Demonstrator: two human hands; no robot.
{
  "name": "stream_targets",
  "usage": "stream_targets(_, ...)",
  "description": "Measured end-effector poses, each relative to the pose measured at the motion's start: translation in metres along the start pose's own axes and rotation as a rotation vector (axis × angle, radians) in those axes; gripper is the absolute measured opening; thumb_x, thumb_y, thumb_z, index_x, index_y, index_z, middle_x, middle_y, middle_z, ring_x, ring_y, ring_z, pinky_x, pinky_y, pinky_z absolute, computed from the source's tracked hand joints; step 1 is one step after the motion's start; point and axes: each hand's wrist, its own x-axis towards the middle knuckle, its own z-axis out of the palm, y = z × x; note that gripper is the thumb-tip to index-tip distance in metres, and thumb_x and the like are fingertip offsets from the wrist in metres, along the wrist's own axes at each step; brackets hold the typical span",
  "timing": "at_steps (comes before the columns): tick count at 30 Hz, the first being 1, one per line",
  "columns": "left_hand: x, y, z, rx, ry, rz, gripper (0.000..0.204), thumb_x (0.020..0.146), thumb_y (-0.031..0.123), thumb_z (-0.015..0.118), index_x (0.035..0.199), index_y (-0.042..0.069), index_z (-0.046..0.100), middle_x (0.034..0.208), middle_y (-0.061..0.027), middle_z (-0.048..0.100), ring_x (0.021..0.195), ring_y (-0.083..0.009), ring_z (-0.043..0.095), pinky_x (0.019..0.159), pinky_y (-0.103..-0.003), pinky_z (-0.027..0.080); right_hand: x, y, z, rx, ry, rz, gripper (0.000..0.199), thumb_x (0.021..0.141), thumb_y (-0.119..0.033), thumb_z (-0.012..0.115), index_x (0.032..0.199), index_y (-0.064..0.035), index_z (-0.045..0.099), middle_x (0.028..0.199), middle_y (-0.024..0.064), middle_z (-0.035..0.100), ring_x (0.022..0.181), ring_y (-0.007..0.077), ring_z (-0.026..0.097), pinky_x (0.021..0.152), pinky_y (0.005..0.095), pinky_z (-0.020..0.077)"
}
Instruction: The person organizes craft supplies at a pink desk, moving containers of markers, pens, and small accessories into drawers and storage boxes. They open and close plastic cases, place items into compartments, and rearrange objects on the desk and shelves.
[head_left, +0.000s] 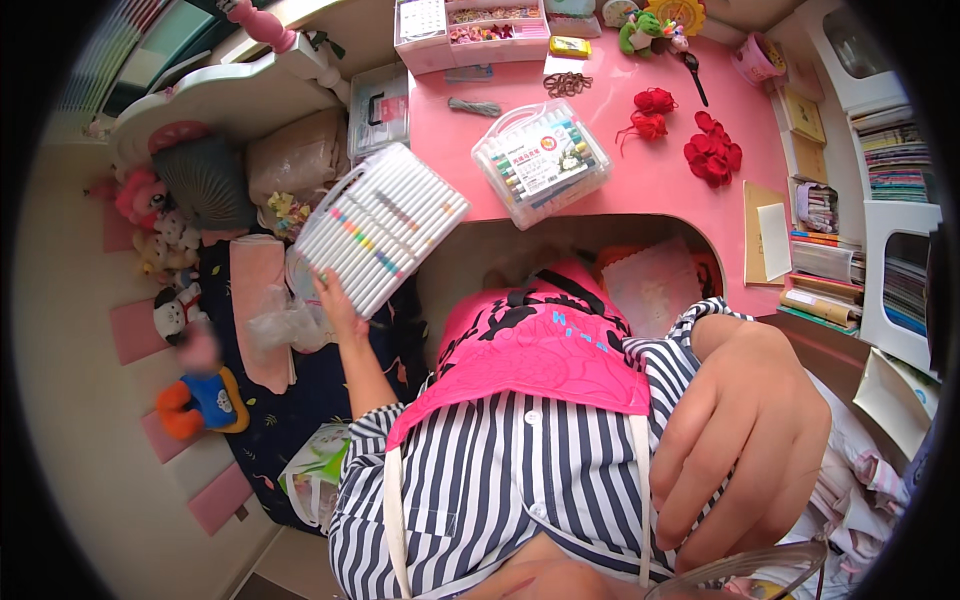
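Clear plastic formed the marker case (380, 228), packed with rows of white-barrelled pens, which the left hand (338, 305) gripped by its lower corner and held tilted in the air, off the left edge of the pink worktop (650, 175) and above a bed strewn with soft toys (170, 250). The right hand (745, 435) was well apart from the left, close to the camera, fingers curled loosely and holding nothing, just above the rim of a clear container (740, 572). On the worktop sat a second marker box (540, 160), just beside the held case. Farther right lay red yarn flowers (712, 150), with a compartmented organiser (470, 30) at the back edge.
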Motion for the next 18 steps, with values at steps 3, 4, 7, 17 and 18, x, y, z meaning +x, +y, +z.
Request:
stream_targets(3,0.009,-0.032,0.009,-0.052,-0.03,-0.048,0.049,0.1,0.022,0.043,0.142,0.006,0.026,0.129,-0.0157,0.048,0.11,-0.0267,0.056,0.089,-0.038,0.05,0.001,-0.002,-0.012,0.084,-0.119,-0.042,0.024,0.093,-0.008,0.046,0.079,-0.002,0.065,0.099,0.0155,0.065,0.09,0.0286,0.063,0.077,0.0328,0.0495)
stream_targets(4,0.006,-0.033,0.023,-0.074,-0.031,-0.071,0.048,0.1,0.022,0.042,0.142,0.006,0.026,0.13,-0.0155,0.047,0.11,-0.0268,0.056,0.089,-0.039,0.05,-0.003,-0.001,-0.017,0.086,-0.128,-0.051,0.02,0.092,-0.013,0.051,0.083,-0.0012,0.064,0.101,0.0152,0.064,0.09,0.028,0.063,0.076,0.033,0.0497)
stream_targets(7,0.0,-0.05,0.03,-0.102,0.012,-0.043,0.05,0.1,0.023,0.043,0.144,0.01,0.022,0.134,-0.0144,0.044,0.115,-0.0268,0.053,0.092,-0.04,0.048,-0.029,0.01,-0.032,0.122,-0.105,-0.053,0.022,0.087,-0.022,0.066,0.091,-0.0005,0.065,0.104,0.0154,0.063,0.089,0.0275,0.062,0.074,0.0337,0.0505)
stream_targets(17,0.009,-0.055,0.024,-0.091,0.077,-0.238,0.055,0.095,0.016,0.054,0.144,0.014,0.028,0.132,-0.011,0.047,0.117,-0.0254,0.051,0.093,-0.042,0.047,-0.219,0.177,-0.136,-0.837,0.971,0.933,0.069,0.078,-0.038,0.074,0.127,-0.0003,0.045,0.13,0.0181,0.044,0.122,0.0309,0.043,0.101,0.0382,0.0367)
stream_targets(18,0.013,-0.057,0.024,-0.106,0.062,-0.234,0.054,0.095,0.015,0.054,0.143,0.014,0.029,0.132,-0.0108,0.048,0.116,-0.0255,0.052,0.093,-0.043,0.047,-0.219,0.182,-0.137,-0.887,0.944,0.936,0.07,0.077,-0.038,0.074,0.128,-0.0002,0.045,0.13,0.0186,0.043,0.123,0.0317,0.043,0.101,0.0386,0.0365)
